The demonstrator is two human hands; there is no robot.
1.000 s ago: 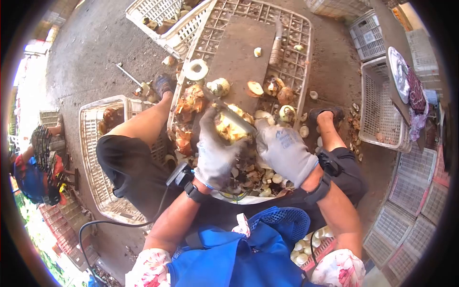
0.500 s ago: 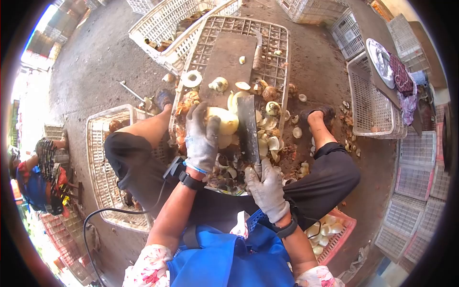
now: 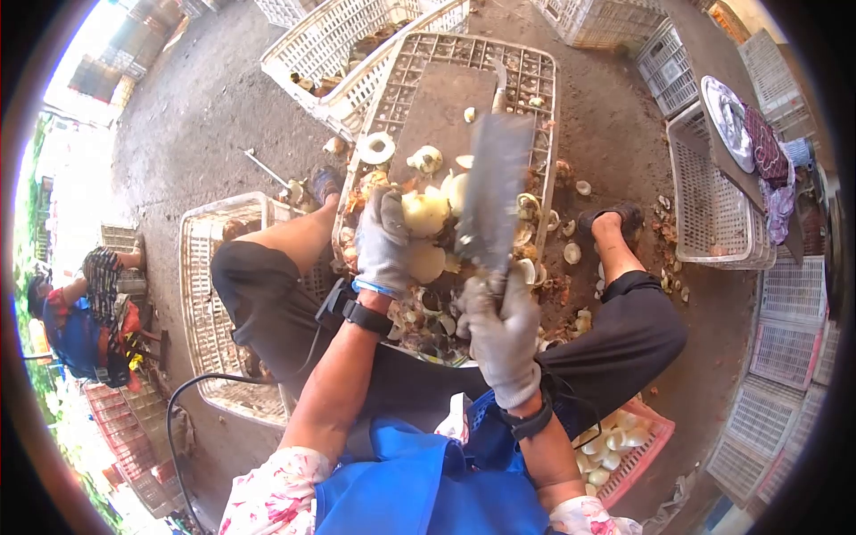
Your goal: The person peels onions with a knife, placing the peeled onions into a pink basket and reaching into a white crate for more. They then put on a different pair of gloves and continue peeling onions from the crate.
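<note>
A peeled onion rests near the front of a board on an upturned white crate. My gloved left hand is wrapped round its left side. My gloved right hand grips the handle of a wide cleaver, whose blade is raised and blurred to the right of the onion. Cut pieces, skins and a ring-shaped slice lie around the board. Beyond them, a small knife lies at the board's far right edge.
White crates stand at the left, far left and right. A pink crate of peeled onions is by my right leg. Another person sits at far left. Scraps litter the floor.
The cleaver has lifted and swung to the right, away from the onion, with my right hand still round its handle. The whole view has shifted slightly.
</note>
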